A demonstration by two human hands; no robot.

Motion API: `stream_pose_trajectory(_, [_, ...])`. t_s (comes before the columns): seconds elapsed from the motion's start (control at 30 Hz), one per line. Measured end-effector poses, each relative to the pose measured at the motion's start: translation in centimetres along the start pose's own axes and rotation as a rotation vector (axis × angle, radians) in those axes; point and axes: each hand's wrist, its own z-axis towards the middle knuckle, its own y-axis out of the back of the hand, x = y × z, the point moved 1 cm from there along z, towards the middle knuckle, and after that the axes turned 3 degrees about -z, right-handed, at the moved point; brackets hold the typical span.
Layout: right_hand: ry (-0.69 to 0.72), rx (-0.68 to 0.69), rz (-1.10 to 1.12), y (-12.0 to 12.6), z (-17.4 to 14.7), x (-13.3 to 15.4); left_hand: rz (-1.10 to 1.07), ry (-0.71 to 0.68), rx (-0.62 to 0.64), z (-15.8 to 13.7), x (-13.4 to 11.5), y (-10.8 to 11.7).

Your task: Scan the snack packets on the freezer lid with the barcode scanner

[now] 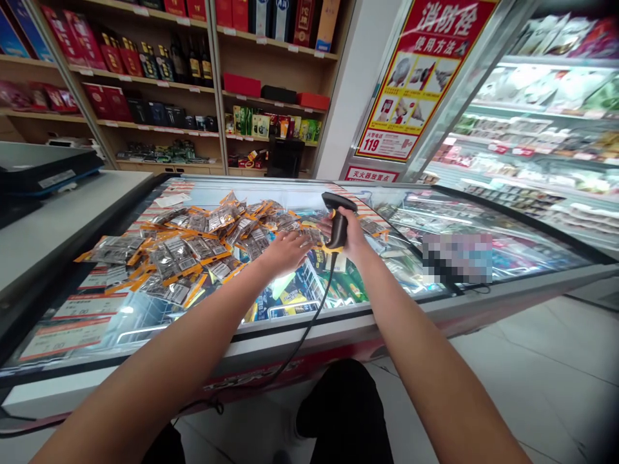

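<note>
My right hand [353,235] is wrapped round the grip of a black and yellow barcode scanner [338,229]. The scanner stands upright above the glass lid [283,193] of a chest freezer, and its black cable hangs down over the front edge. Just left of it, my left hand [289,251] reaches out, palm down and fingers stretched, at the right edge of a heap of small clear packets [181,254] with orange edges. Whether its fingertips touch a packet I cannot tell. Under the glass lie blue, green and yellow bags [294,299], partly hidden by my left hand.
Price labels [68,335] lie at the freezer's left end. A counter [33,225] carrying a dark device [48,171] stands at left. Wooden shelves [213,116] with boxes and bottles rise behind, and a lit display cooler [546,129] is at right. A cable [213,403] crosses the front.
</note>
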Motion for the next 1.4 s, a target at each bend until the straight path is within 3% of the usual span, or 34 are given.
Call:
stream_pose_trajectory(0.07, [-0.045,-0.02,-0.063,1.0,-0.7,0.2,-0.022,-0.001,0.041,0.3,0.1,-0.2])
stream_pose_trajectory(0.17, [-0.139,-0.058,-0.332,1.9,-2.0,0.3,-0.029,0.014,0.073,0.5,0.0,-0.1])
stream_pose_trajectory(0.3, [-0.096,-0.005,-0.493,1.6,-3.1,0.3,-0.024,0.013,0.121,0.5,-0.2,0.2])
stream_pose_trajectory(0.8, [-0.101,-0.048,-0.544,0.3,-4.1,0.8,-0.038,-0.013,0.129,0.8,0.2,0.2])
stream_pose_trajectory(1.4, [-0.137,0.006,-0.533,1.1,-3.5,0.5,-0.047,-0.027,0.157,0.9,0.2,0.4])
